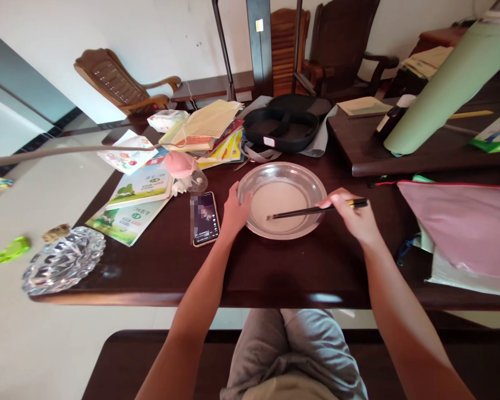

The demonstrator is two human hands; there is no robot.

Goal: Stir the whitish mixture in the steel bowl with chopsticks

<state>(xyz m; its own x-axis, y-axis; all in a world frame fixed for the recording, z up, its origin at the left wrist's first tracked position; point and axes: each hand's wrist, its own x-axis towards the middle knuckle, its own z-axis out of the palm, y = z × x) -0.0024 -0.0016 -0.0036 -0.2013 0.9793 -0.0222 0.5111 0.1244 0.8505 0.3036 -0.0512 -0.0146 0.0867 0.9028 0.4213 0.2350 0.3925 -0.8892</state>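
A round metal basin [312, 176] stands on the dark wooden table, with a pale, creamy liquid [280, 203] in its bottom. My left hand [236, 210] grips its left rim, thumb on the inside and fingers around the outside. Black chopsticks [304, 211] are held in my right hand [348, 214] at the basin's right edge. Their tips reach into the liquid, left of its middle, with a little of it on them. A phone [205, 218] with its screen lit lies just left of my left hand.
Left are a pink-lidded cup [185, 169], booklets [139, 186] and a glass dish [66, 261] at the table's corner. Behind the basin sit a black divided case [281, 130] and stacked books [208, 130]. Right are a pink pouch [462, 228] and a tall green bottle [441, 89].
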